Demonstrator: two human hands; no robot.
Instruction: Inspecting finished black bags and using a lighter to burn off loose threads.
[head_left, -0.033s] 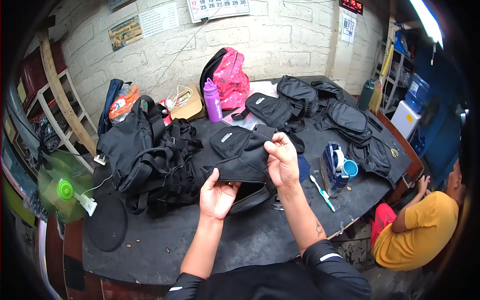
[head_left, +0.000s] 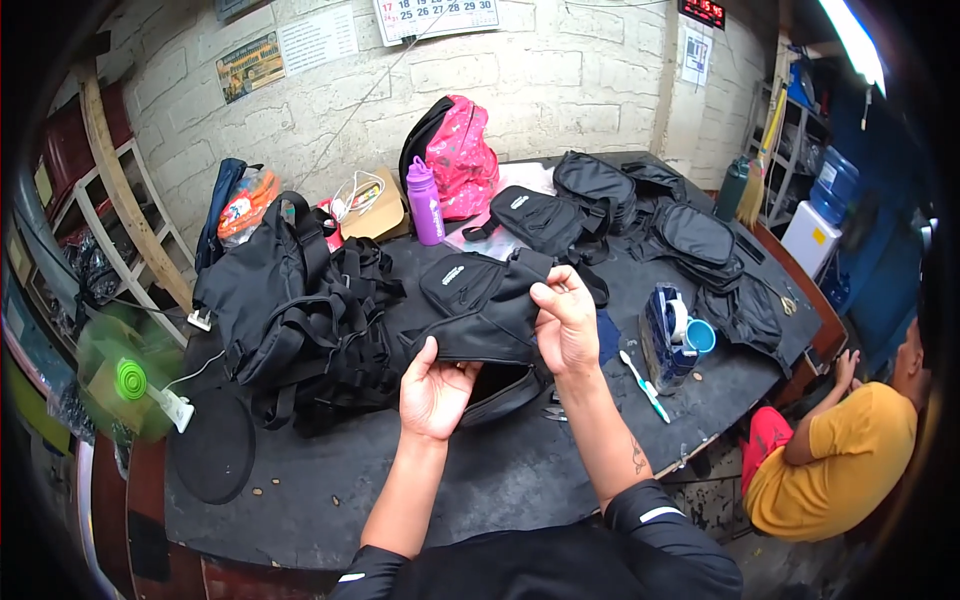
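Note:
A small black sling bag (head_left: 490, 318) is held up over the middle of the dark table, its opening gaping toward me. My left hand (head_left: 434, 392) grips the lower edge of the opening, thumb outside and fingers tucked inside, partly hidden. Closed on the upper right corner of the bag, next to a wide black strap, is my right hand (head_left: 566, 322). Just left of the bag lies a heap of black bags with straps (head_left: 300, 310). Beyond it rests another black sling bag (head_left: 537, 217) of similar shape.
To the right are a toothbrush (head_left: 645, 388), a blue holder (head_left: 664, 340) with a light-blue cup (head_left: 700, 337), and more black bags (head_left: 697, 235). A purple bottle (head_left: 425, 203) and pink backpack (head_left: 466, 160) stand behind. A green fan (head_left: 131, 379) spins left; a person in yellow (head_left: 835, 465) sits right.

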